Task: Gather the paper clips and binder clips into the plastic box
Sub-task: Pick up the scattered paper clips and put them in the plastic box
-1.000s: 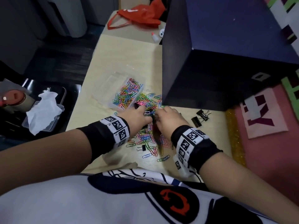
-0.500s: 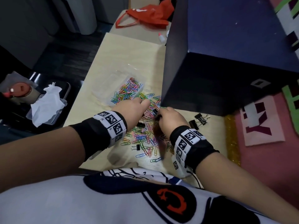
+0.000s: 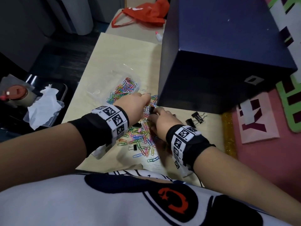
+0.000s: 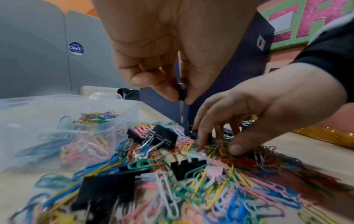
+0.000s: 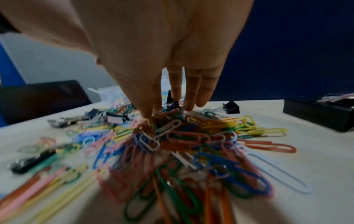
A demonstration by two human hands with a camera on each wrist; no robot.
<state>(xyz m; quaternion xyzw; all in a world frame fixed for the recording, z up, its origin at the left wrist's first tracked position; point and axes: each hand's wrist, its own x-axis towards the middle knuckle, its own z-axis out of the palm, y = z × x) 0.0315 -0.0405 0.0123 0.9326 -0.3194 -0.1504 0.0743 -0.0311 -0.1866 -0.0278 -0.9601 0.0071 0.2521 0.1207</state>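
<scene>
I'm pinching a small black binder clip [image 4: 182, 94] between my left hand's [image 4: 172, 50] thumb and fingertips, holding it up above the pile, while my right hand's [image 4: 254, 119] fingers are pressing nearly straight down into the heap of colored paper clips [image 5: 184, 141], touching them but not really closing on anything yet. The clear plastic box [image 4: 63, 124] is sitting just beside the pile on my left, already partly filled with paper clips. Honestly, I'm thinking the risk is that the clips are tangling together, so a handful could be dragging strays along and dropping them short of the box, or my arm could be nudging that light box sideways. The clip I'm holding looks like it's hanging roughly upright, long axis vertical, though it's tiny and half hidden. The box's long axis is running away from me, toward the far-left of the table [image 3: 130, 54].
</scene>
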